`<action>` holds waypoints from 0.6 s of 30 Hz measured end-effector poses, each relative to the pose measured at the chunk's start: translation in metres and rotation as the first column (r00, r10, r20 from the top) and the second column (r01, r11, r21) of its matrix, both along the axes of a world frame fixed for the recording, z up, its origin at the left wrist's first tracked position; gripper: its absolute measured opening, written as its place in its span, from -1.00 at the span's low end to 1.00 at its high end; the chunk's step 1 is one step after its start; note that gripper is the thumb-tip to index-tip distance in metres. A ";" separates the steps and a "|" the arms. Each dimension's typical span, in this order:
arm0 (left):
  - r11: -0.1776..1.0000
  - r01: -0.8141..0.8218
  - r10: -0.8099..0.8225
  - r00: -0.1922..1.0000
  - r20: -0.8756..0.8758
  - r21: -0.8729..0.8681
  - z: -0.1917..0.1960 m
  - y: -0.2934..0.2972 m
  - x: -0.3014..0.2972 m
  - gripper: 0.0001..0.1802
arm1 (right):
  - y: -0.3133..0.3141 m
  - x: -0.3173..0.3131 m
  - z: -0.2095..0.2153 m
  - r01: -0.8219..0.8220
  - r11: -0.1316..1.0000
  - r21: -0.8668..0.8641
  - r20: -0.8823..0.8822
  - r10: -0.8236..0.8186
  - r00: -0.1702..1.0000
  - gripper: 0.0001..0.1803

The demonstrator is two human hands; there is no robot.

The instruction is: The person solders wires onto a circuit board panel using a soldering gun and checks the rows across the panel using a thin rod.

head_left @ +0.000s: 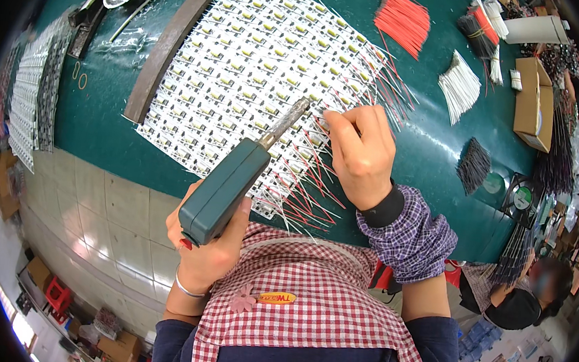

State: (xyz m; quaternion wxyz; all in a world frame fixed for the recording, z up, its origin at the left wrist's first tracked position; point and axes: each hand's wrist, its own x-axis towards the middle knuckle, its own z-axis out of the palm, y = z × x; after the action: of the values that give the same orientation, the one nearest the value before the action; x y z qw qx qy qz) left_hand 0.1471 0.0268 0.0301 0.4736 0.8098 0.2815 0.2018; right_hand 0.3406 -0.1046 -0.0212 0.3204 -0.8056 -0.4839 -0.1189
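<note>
My left hand [210,256] is closed around the dark green body of a soldering gun [226,191]. The gun's metal tip points up and right, over a large panel of small white circuit boards [236,75]. Each board bears dark parts and a yellowish one. Beside the tip, my right hand [365,158] is closed in a pinch above the panel's right side. Something small and red shows at its fingertips; what they grip is too small to make out. Red and white wires [313,176] stick out from the boards along the panel's right and lower edges.
A dark bar [166,59] lies along the panel's left edge. Bundles of red wires [403,21], white wires [459,87] and black wires [474,166] lie on the green table. A cardboard box [533,105] and a solder spool [521,197] stand at right. Another person [522,298] sits at lower right.
</note>
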 end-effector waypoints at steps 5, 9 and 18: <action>0.999 -0.001 0.002 1.000 0.026 -0.046 -0.006 -0.001 0.003 -0.81 | 0.000 -0.001 -0.002 -0.004 1.000 -0.028 -0.001 0.004 1.000 -0.70; 0.999 0.023 -0.020 0.997 0.070 -0.036 -0.008 0.000 0.008 -0.82 | -0.001 -0.002 -0.001 0.001 0.999 -0.040 -0.039 -0.003 0.999 -0.70; 0.993 0.077 -0.079 0.997 0.023 0.087 -0.006 0.001 0.009 -0.84 | -0.001 -0.001 -0.005 -0.035 0.999 -0.022 -0.038 0.034 0.999 -0.71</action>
State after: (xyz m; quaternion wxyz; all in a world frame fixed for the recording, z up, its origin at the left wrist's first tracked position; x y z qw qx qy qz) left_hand 0.1559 0.0280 0.0239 0.4494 0.8371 0.2345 0.2056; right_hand 0.3399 -0.1053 -0.0262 0.3220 -0.8029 -0.4930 -0.0928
